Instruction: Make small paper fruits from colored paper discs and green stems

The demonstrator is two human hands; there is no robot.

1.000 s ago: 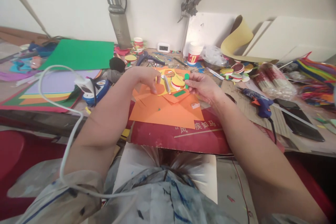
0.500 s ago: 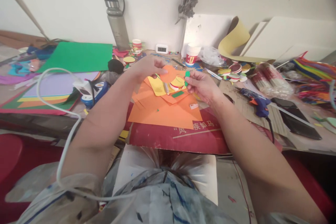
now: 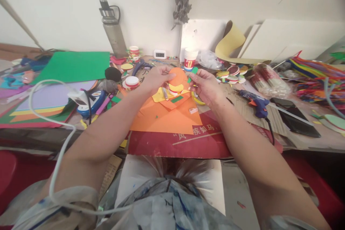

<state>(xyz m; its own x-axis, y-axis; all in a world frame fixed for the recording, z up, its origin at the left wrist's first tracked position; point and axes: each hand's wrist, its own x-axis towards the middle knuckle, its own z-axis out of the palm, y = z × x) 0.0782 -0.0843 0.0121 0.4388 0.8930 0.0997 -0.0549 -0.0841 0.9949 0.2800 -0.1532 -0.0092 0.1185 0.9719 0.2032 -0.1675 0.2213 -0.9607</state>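
Note:
Between thumb and fingers, my left hand (image 3: 161, 77) pinches an orange paper circle (image 3: 178, 77), held up over the work area. Close on its right, my right hand (image 3: 205, 85) grips a small green paper strip (image 3: 193, 73) by its lower end. Just below the circle sits a round yellow-topped piece with a red and white rim (image 3: 175, 90), partly covered by it. Beneath lie a yellow paper sheet (image 3: 157, 96), a grey pen-like tool (image 3: 165, 94), a green paper rectangle (image 3: 177, 99) and orange paper sheets (image 3: 161, 118).
A glue gun (image 3: 254, 102) and a black phone (image 3: 295, 116) lie at the right. Paper cups (image 3: 190, 59) and a small clock (image 3: 160, 54) stand at the back. A grey bottle (image 3: 114, 30) leans near the wall. A white cable (image 3: 67, 140) loops across the left side.
My left hand has picked the orange circle up from the sheets and brought it right, near the green strip. My right hand keeps its strip, now tilted. The view has shifted slightly.

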